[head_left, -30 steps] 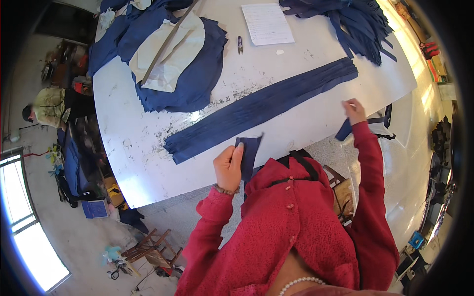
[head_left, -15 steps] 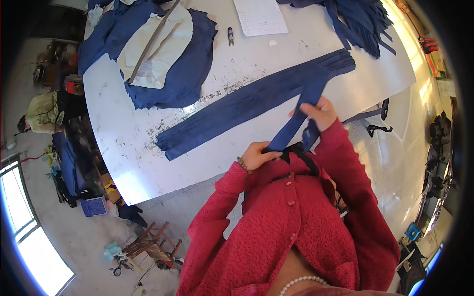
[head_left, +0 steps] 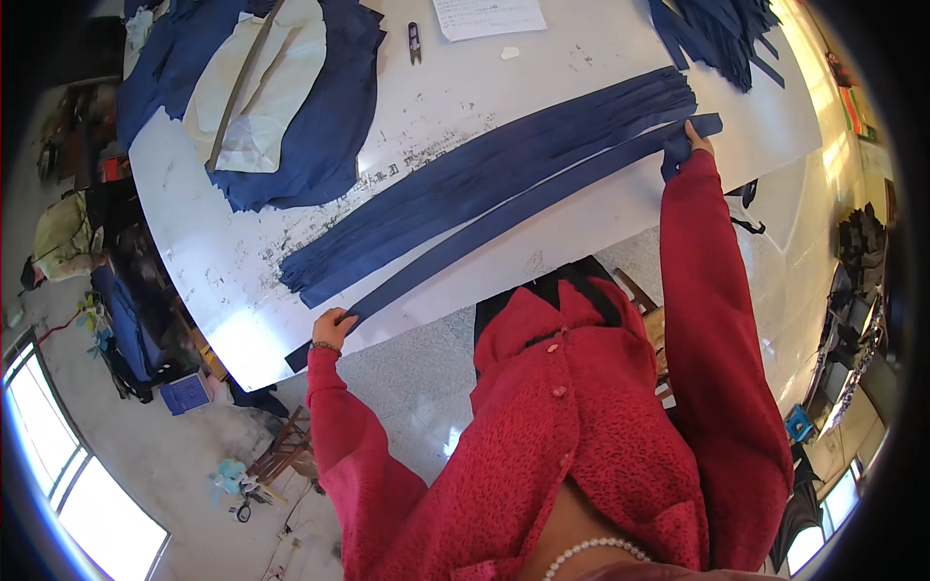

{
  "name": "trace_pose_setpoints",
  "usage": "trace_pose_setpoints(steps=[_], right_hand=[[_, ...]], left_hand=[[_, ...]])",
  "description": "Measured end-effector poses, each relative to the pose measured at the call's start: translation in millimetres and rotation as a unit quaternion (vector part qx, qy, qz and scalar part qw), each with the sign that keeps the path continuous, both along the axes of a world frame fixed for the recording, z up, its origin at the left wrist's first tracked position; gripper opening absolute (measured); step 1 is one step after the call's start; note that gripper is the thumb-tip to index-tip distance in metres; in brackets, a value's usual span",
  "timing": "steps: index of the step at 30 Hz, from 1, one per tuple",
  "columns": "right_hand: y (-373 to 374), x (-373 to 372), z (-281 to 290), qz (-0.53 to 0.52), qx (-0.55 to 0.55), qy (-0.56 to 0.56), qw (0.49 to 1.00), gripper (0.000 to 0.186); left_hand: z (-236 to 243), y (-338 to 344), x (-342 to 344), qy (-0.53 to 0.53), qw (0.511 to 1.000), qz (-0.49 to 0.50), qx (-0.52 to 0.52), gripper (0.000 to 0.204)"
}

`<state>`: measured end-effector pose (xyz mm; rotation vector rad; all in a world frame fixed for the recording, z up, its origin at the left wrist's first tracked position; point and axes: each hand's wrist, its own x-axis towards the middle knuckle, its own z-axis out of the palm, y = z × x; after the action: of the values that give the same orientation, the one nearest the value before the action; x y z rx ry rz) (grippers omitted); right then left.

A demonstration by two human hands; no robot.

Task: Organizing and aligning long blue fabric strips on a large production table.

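A long navy fabric strip (head_left: 513,212) is stretched out along the near edge of the table. My left hand (head_left: 332,327) pinches it near its left end, and a short dark tail pokes out past the fingers. At the other end my right hand (head_left: 697,140) grips the strip, with its tip sticking out to the right and a folded bit of navy cloth hanging beside the fingers. Just beyond lies a thick stack of similar navy strips (head_left: 484,167), roughly parallel to the held one, its ends uneven. A narrow white gap separates the two.
On the white table (head_left: 242,271), navy cut pieces (head_left: 334,126) lie at the far left under a cream paper pattern (head_left: 291,77) and a thin bar. Thread snips (head_left: 415,45), a written sheet (head_left: 489,16) and more navy strips (head_left: 722,39) lie farther back. A wooden stool (head_left: 283,447) stands below left.
My hands have spread far apart, left hand to the left and right hand to the right. The strip, bunched near my body before, is now pulled out lengthwise beside the stack.
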<state>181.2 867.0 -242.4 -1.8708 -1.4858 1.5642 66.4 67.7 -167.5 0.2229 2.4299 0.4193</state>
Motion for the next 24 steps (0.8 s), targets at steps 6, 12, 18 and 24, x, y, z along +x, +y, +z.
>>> trace_pose_setpoints(steps=[6, 12, 18, 24], right_hand=[[39.6, -9.3, -55.2, 0.058, 0.054, 0.015, 0.997, 0.053], [64.5, 32.9, -65.2, -0.144, 0.306, 0.013, 0.941, 0.042], [-105.9, -24.2, 35.9, 0.187, 0.169, 0.107, 0.962, 0.022], [-290.8, -35.6, 102.4, 0.361, 0.087, 0.208, 0.905, 0.014]], left_hand=[[-44.9, 20.5, -30.1, 0.092, 0.987, -0.028, -0.130, 0.016], [-18.1, 93.5, -32.9, 0.308, 0.927, 0.103, -0.188, 0.052], [10.9, 261.2, 8.6, 0.220, 0.942, 0.069, 0.245, 0.029], [45.9, 382.4, 77.9, -0.158, 0.867, 0.088, 0.464, 0.051]])
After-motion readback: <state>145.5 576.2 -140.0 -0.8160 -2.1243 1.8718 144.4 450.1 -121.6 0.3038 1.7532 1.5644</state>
